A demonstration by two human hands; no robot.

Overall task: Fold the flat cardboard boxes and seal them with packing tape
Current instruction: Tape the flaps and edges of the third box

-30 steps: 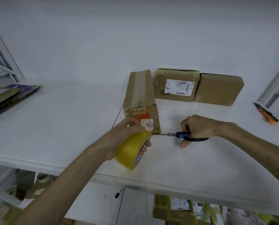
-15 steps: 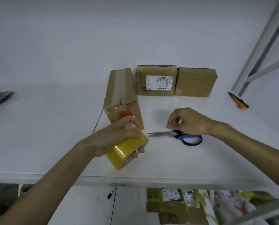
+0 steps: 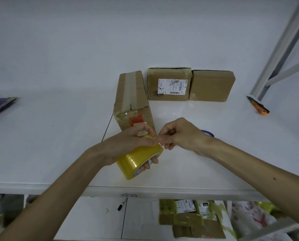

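Note:
My left hand (image 3: 127,145) grips a yellow roll of packing tape (image 3: 138,162) above the front of the white table (image 3: 49,145). My right hand (image 3: 178,136) pinches at the roll's upper edge with thumb and forefinger, touching the left fingertips. Just behind the hands lies a long folded cardboard box (image 3: 133,100), with clear tape along its top and yellowish tape with a red patch on its near end. The blue handle of the scissors (image 3: 208,133) peeks out behind my right wrist; the blades are hidden.
Two sealed boxes stand at the back: one with a white shipping label (image 3: 169,85), one plain (image 3: 211,86). An orange utility knife (image 3: 258,107) lies at the right by a metal rack post (image 3: 281,47). Flat items (image 3: 0,105) lie at the left edge. Parcels (image 3: 188,218) sit on the floor below.
My right hand let go of the scissors, left them on the table, and moved left to the tape roll. The left hand kept hold of the roll.

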